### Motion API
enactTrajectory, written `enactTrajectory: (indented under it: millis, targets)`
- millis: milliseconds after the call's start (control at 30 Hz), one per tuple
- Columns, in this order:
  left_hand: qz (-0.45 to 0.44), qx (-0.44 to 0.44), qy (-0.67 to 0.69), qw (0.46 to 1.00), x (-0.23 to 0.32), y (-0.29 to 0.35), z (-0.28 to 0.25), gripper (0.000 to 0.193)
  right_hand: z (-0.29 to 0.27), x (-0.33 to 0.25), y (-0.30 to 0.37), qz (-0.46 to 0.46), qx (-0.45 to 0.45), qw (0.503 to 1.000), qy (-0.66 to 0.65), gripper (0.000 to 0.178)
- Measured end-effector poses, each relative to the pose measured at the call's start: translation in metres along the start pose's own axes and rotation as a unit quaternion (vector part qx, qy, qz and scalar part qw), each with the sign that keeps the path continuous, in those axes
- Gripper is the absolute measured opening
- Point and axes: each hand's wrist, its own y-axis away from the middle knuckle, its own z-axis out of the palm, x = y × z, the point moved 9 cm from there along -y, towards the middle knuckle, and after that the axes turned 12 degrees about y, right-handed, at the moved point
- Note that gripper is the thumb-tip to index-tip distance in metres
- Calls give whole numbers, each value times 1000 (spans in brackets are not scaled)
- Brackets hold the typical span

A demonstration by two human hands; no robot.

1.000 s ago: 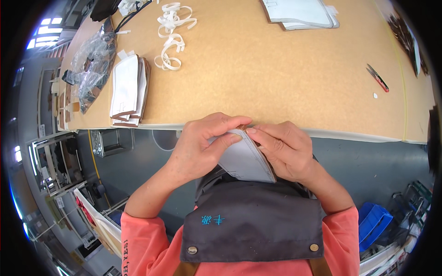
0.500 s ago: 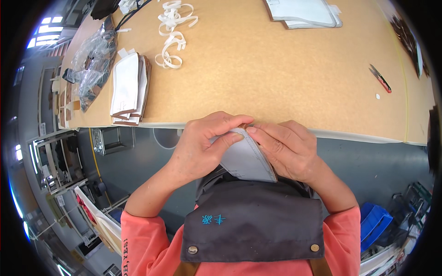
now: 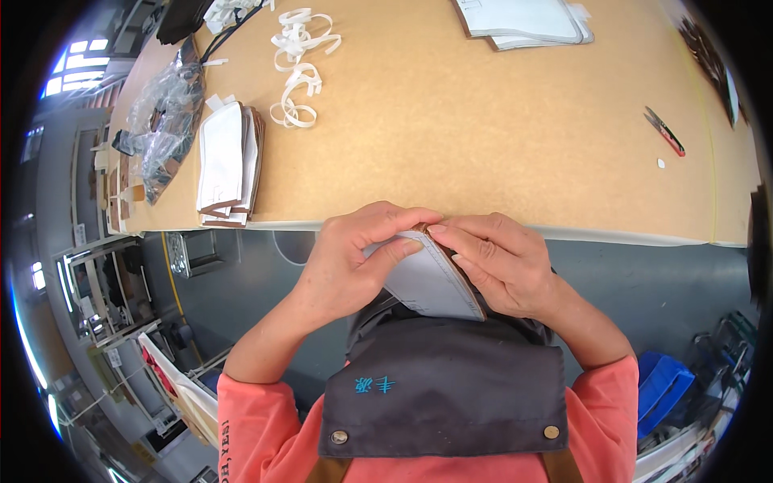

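Between my hands is a stitched fabric panel [image 3: 431, 283], pale grey on its face with brown edging, tilted over my lap just off the table's front edge. My left hand [image 3: 354, 253] pinches its top corner between thumb and fingers. Close beside it, the fingertips of my right hand [image 3: 503, 262] are closed on the brown edge at the same corner. The panel's far side is hidden.
On the tan table [image 3: 451, 121] lie a stack of similar panels [image 3: 225, 165] at left, curled white tape [image 3: 298, 76], more panels [image 3: 523, 24] at the back, and thread snips [image 3: 665, 133] at right. Clear plastic wrapping [image 3: 165, 113] sits far left. A blue bin [image 3: 662, 390] stands lower right.
My right thumb and fingers have shifted slightly along the panel's edge and spread a little, showing more of the brown edging. My left hand keeps its pinch. The whole view has moved slightly.
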Motion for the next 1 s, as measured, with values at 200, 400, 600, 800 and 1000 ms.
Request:
enactTrajectory:
  millis: [200, 400, 600, 800, 1000]
  targets:
    - [15, -2, -1, 1000, 1, 0, 1, 34, 0, -1, 0, -11, 7, 1000, 10, 31]
    - [14, 2, -2, 1000, 1, 0, 1, 34, 2, -10, 0, -62, -4, 994, 94, 34]
    - [-9, 14, -9, 1000, -2, 2, 0, 34, 3, -21, -4, -149, -22, 967, 204, 41]
    - [-20, 24, 10, 999, -5, 10, -9, 33, 14, -13, -1, -71, -102, 987, 103, 46]
    - [21, 54, 51, 997, 13, 26, -27, 33, 54, 5, 31, 179, -117, 969, -123, 55]
